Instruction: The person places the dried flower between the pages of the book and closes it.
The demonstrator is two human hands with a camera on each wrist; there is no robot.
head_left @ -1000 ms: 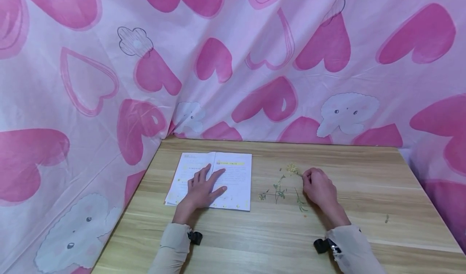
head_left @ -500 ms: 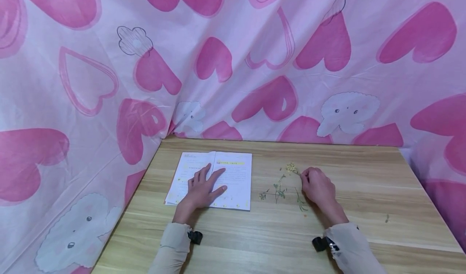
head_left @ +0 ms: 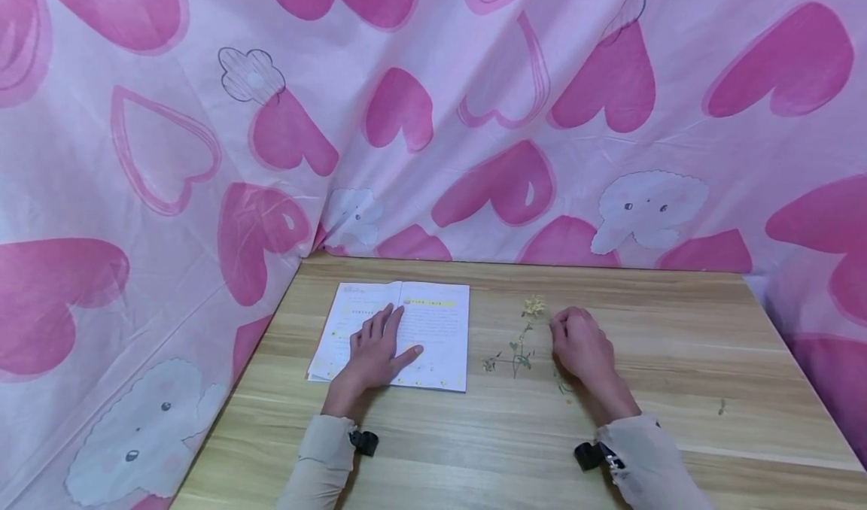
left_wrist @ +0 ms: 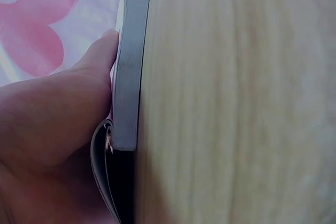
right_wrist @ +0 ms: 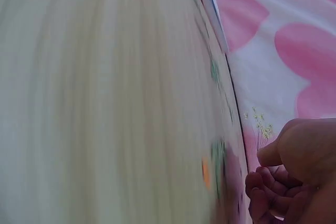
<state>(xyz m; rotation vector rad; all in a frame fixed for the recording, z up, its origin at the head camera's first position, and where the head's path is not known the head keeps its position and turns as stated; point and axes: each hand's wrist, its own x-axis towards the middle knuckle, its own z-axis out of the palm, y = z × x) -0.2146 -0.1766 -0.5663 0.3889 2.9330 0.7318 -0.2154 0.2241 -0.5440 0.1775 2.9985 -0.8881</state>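
Observation:
My left hand [head_left: 375, 353] rests on an open book [head_left: 443, 352] with its fingers straight across the pages. In the left wrist view, that hand [left_wrist: 55, 114] lies along the book's thick page edge [left_wrist: 130, 66]. My right hand [head_left: 584, 344] pinches the thin stem of a pale yellow flower sprig [head_left: 534, 305], thumb against curled fingers. The right wrist view shows its small blossoms [right_wrist: 261, 124] standing above the thumb and finger. To the left of the right hand lies a green leafy sprig [head_left: 520, 359] on the table. Another leafy sprig [head_left: 562, 382] is partly hidden by the hand.
The wooden table [head_left: 488, 450] meets a pink heart-patterned cloth [head_left: 494, 186] at the back and left side. A small orange bit [head_left: 568, 401] lies near the right wrist, and a dark fragment [head_left: 722, 406] farther right.
My right hand has moved slightly left with the flower sprig, whose blossoms now stand over the leafy sprig. The left index finger has drawn in towards its neighbours; the book has stayed put.

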